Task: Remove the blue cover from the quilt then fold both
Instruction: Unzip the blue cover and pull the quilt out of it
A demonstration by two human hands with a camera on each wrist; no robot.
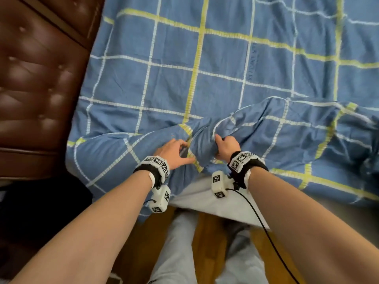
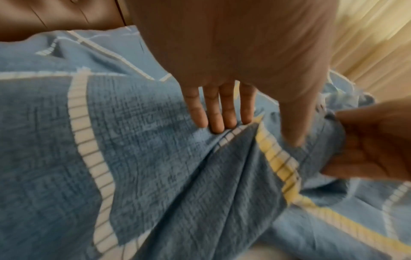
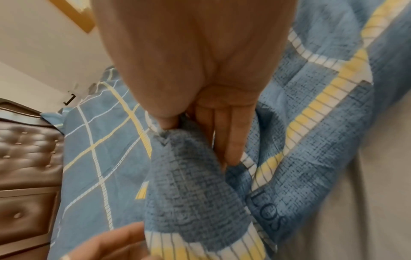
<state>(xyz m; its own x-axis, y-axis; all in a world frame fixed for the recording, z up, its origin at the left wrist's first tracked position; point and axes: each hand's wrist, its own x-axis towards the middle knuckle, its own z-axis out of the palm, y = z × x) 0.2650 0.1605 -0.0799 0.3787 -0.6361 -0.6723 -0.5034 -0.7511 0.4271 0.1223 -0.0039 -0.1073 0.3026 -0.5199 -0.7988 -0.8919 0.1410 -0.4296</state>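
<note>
Spreading across the bed beside the brown tufted headboard (image 1: pixel 34 83), the blue cover (image 1: pixel 225 64) lies bunched at its near edge in the head view. There the left hand (image 1: pixel 174 153) rests on it with fingers mostly straight, and the right hand (image 1: pixel 226 146) grips a raised fold just beside it. A pale grey sheet (image 1: pixel 205 199) shows below that edge.

From the left wrist, four straight fingers (image 2: pixel 217 114) press the cover's pleats.

From the right wrist, thumb and fingers (image 3: pixel 231 139) pinch a peak of fabric, away from the headboard. I cannot tell where the quilt lies.
</note>
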